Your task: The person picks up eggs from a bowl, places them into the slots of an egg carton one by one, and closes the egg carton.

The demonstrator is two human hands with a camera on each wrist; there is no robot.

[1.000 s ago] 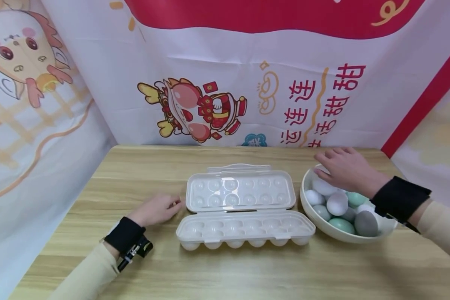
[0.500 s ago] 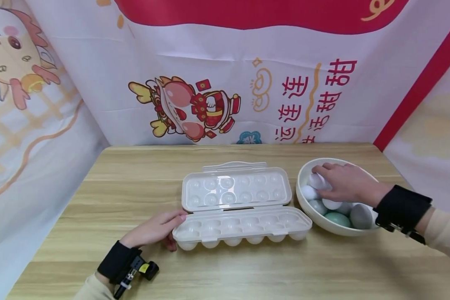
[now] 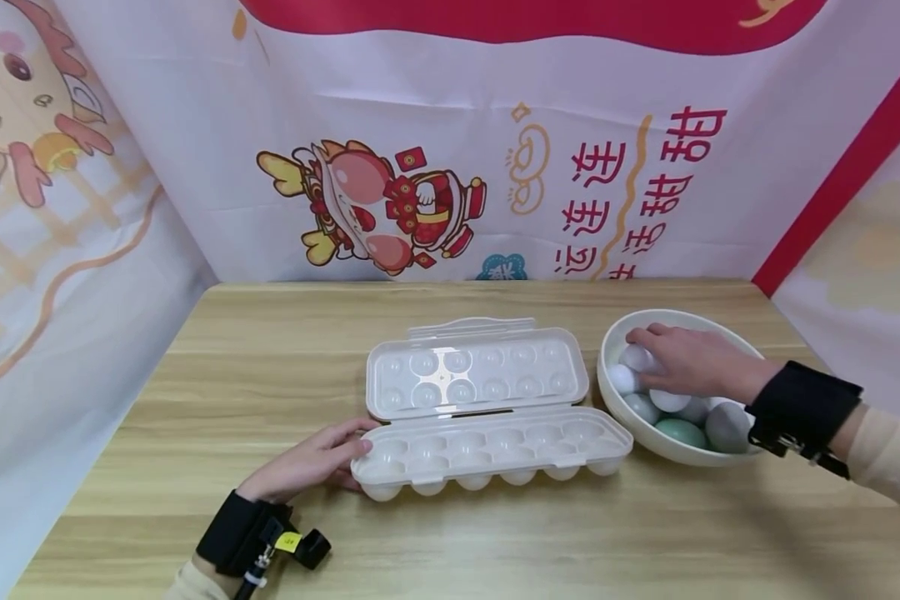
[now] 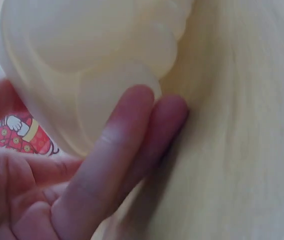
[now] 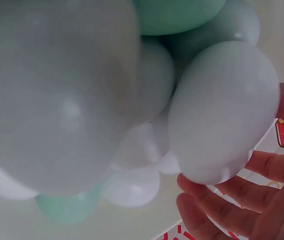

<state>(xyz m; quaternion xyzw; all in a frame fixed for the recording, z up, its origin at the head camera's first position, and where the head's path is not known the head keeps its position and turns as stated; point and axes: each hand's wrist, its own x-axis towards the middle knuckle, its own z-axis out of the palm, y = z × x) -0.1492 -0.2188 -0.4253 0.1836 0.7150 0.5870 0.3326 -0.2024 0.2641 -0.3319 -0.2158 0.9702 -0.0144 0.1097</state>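
Observation:
My left hand (image 3: 307, 462) grips the left end of a translucent plastic egg carton (image 3: 495, 450), thumb on its rim and fingers underneath. In the left wrist view, two fingers (image 4: 126, 125) lie against the carton's rounded cups (image 4: 116, 100). The carton's lid (image 3: 476, 375) lies folded back behind its base. At the right, my right hand (image 3: 701, 362) reaches into a cream bowl (image 3: 645, 437) and holds a white egg (image 3: 637, 359) between fingers and thumb. Another white egg (image 5: 224, 112) partly hides the fingers in the right wrist view.
The bowl also holds several white, grey and green eggs, such as a green egg (image 3: 681, 433) and a grey egg (image 3: 729, 427). It stands close to the carton's right end on a wooden table (image 3: 495, 550). A printed cloth (image 3: 420, 75) hangs behind the table.
My left hand has come to the carton's left end and taken hold of it. My right hand has lowered into the bowl and closed around a white egg.

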